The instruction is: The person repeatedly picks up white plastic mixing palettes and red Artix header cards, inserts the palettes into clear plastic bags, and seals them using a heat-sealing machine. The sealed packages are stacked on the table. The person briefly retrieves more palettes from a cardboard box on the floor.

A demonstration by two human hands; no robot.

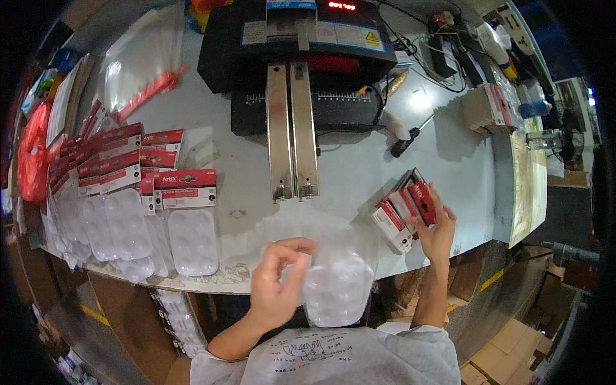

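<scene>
Two hands work: left hand (pixel 277 282) fingers pinch a clear plastic palette (pixel 337 285); right hand (pixel 438 231) fingers grip red header cards (pixel 405 210) on the worktop (pixel 359 167).

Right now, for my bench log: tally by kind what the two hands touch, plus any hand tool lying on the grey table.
Clear plastic well palette in transparent bag, held by left hand: 1
Stack of red-and-white paper cards, under right hand: 1
Black-handled screwdriver: 1
Total: 3

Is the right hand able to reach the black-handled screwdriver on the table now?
Probably yes. The right hand rests on the stack of red and white cards, and the screwdriver lies beyond it on bare table, with nothing between. The hand must let go of the cards first.
</scene>
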